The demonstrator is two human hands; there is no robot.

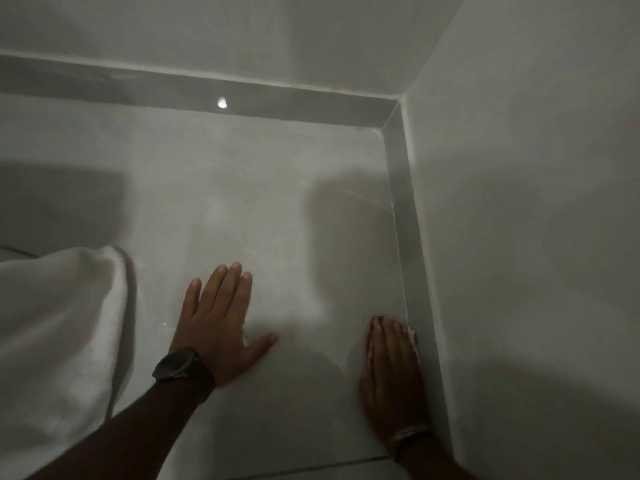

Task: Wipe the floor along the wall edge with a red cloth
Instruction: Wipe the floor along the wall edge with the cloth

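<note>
My right hand [393,372] lies flat on the pale tiled floor [277,209], pressing a red and white cloth [374,332] against the grey skirting strip [403,216] of the right wall. Only the cloth's edges show around my fingers. My left hand [221,327], with a dark watch on the wrist, rests flat on the floor with fingers spread, holding nothing. It sits well left of the cloth.
A white draped fabric [59,341] hangs at the lower left, next to my left arm. The back wall's skirting [207,91] meets the right wall's skirting in the corner [391,119] ahead. A bright light spot [222,102] reflects on the back skirting.
</note>
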